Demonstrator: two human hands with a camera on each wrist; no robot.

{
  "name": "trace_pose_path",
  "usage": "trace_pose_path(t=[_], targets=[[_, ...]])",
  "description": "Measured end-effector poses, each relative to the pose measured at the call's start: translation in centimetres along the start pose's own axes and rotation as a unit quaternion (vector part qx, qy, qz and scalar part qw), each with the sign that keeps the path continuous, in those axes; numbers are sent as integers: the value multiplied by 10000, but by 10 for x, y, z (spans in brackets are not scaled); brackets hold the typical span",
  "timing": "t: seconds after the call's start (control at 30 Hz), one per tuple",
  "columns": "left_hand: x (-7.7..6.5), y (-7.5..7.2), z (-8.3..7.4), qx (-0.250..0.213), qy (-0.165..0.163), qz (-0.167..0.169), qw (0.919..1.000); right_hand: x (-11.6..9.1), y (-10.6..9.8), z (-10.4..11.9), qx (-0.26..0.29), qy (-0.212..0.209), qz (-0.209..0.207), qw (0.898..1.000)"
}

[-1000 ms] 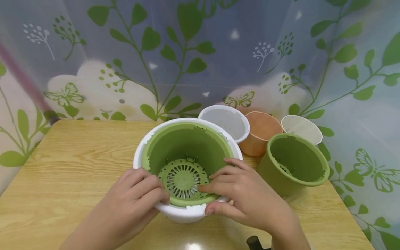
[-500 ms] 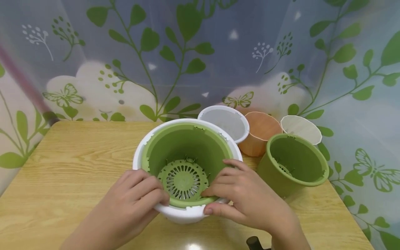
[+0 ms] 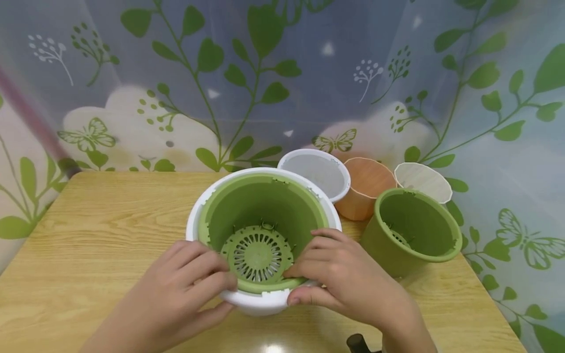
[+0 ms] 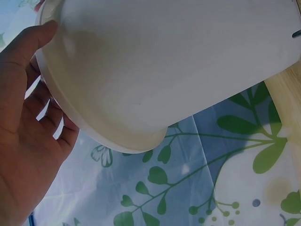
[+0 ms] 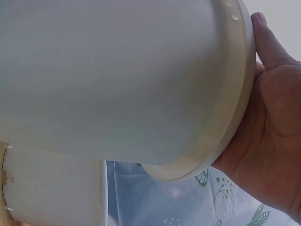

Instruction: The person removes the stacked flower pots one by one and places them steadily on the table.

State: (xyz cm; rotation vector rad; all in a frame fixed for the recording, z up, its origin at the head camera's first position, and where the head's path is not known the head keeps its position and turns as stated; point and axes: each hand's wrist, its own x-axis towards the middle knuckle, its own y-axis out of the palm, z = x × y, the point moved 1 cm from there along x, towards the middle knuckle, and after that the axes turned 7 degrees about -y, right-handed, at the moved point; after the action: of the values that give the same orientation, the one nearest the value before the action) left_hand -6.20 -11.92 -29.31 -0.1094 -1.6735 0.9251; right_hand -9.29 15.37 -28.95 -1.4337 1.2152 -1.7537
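Note:
In the head view a white flower pot (image 3: pixel 273 300) stands in front of me with a green inner pot (image 3: pixel 291 208) nested inside it. A slotted disc (image 3: pixel 257 256) forms the inner pot's bottom. My left hand (image 3: pixel 183 284) holds the rim at the near left, its fingers curled over the top. The left wrist view shows that thumb against the outside of the white rim (image 4: pixel 101 136). At the near right my right hand (image 3: pixel 342 274) grips both rims. Its fingers reach inside the green pot and its thumb lies on the white rim's outside.
To the right stands a second green pot (image 3: pixel 408 247). Behind it are an orange pot (image 3: pixel 364 196), a cream one (image 3: pixel 423 181) and a white-rimmed grey one (image 3: pixel 315 171). A dark handle-like object (image 3: pixel 357 343) shows at the wooden table's (image 3: pixel 110 220) near side.
My left thumb has come out lower, away from under the rim, and now shows below the fingers. The right fingers have drawn slightly back toward the near rim. The pots stay put.

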Motion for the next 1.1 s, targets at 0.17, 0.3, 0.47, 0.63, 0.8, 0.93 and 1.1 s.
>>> trace_pose_path(t=[0.17, 0.3, 0.47, 0.63, 0.8, 0.93, 1.1], targets=[[2, -2, 0, -107, 77, -83, 9999, 0, 0, -1, 72, -46, -67, 9999], [2, -3, -1, -156, 52, -157, 9997, 1, 0, 0, 193, -65, -152, 9997], [2, -4, -1, -189, 48, -230, 9995, 2, 0, 1, 352, -84, -328, 9988], [2, -4, -1, -234, 120, -293, 9992, 3, -1, 2, 481, -117, -542, 9973], [2, -5, -1, -325, 130, -273, 9990, 4, -3, 4, 576, -65, -556, 9968], [2, -5, -2, -406, 170, -284, 9986, 5, -4, 5, 617, -218, -826, 9944], [4, -6, -3, -424, 157, -260, 9986, 9, -7, 7, 631, -558, -1274, 9883]])
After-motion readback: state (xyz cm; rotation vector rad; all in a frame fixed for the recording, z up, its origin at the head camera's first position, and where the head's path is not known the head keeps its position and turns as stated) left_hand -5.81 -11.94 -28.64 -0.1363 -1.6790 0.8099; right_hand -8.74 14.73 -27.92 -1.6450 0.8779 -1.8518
